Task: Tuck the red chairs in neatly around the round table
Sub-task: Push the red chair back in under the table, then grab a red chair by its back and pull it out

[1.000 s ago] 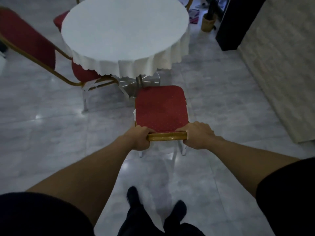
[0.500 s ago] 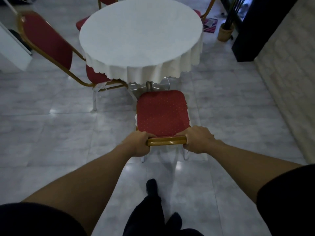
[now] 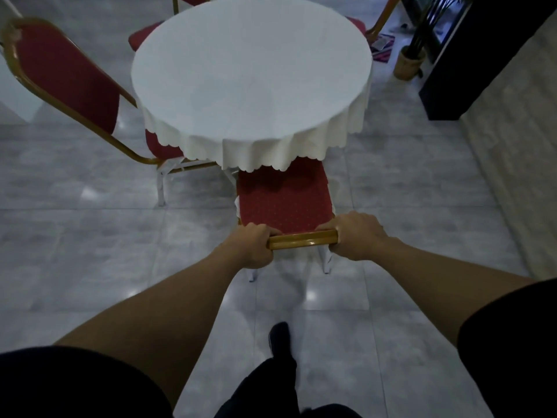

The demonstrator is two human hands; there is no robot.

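A round table (image 3: 250,73) under a white scalloped cloth fills the upper middle. Right in front of me stands a red chair (image 3: 283,203) with a gold frame; the front of its seat lies under the hanging cloth. My left hand (image 3: 253,245) grips the left end of its gold top rail, and my right hand (image 3: 355,236) grips the right end. A second red chair (image 3: 63,73) stands at the table's left, its seat partly under the cloth. Parts of two more red chairs, one (image 3: 141,36) at the far left and one (image 3: 358,24) at the far right, show behind the table.
The floor is glossy grey tile (image 3: 90,251). A stone-faced wall (image 3: 518,152) runs along the right, with a black cabinet (image 3: 470,61) and a potted plant in a woven basket (image 3: 410,63) beyond it. My foot (image 3: 278,339) is behind the chair.
The chair in my hands has slid forward toward the table; its seat front has gone under the cloth. I have stepped closer, and the table looks larger.
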